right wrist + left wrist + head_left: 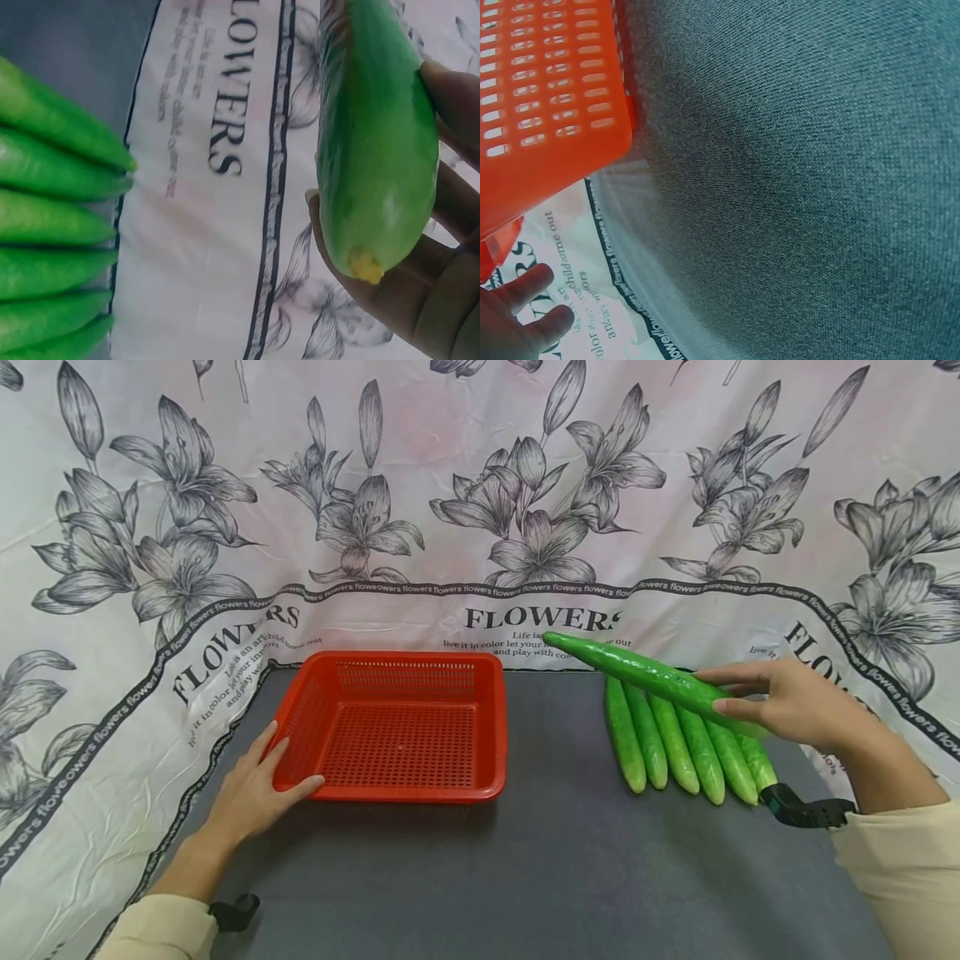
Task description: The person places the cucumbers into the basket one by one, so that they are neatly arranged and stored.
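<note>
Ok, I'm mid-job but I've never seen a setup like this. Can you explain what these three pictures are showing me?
There's no machine here: a person works with two bare hands. The wide picture comes from a camera on the head; the other two come from a camera on each wrist. On the grey table sit a red basket and, to its right, a row of six cucumbers. The left grip is at the basket's left side, thumb at the rim. The right grip holds a seventh cucumber, raised over the row. Flowered cloth hangs behind.
</note>
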### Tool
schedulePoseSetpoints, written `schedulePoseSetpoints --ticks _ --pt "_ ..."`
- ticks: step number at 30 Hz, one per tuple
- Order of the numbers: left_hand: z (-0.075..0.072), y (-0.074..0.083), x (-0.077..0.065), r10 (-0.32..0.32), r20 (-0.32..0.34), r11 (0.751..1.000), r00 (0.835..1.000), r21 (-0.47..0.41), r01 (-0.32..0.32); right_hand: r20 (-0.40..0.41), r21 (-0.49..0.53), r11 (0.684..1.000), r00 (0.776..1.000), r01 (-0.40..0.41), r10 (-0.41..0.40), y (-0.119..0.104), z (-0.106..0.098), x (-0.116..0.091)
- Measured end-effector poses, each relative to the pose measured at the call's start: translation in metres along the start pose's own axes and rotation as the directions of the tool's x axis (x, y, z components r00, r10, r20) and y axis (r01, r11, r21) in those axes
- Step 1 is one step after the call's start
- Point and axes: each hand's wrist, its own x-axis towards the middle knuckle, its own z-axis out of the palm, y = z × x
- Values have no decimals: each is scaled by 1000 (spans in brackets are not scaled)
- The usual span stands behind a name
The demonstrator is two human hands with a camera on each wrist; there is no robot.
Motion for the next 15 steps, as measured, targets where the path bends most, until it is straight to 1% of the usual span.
schedulePoseSetpoints --ticks 7,9,15 --pt "0 0 0 5 -9 1000 1000 2 -5 36 -15 999 998 47 -46 -27 2 14" --pt "0 0 0 6 -8 1000 1000 2 -6 53 -6 998 997 58 -57 -35 3 18" --pt "0 0 0 4 -5 1000 1000 3 -4 92 36 991 987 131 -133 -55 9 31"
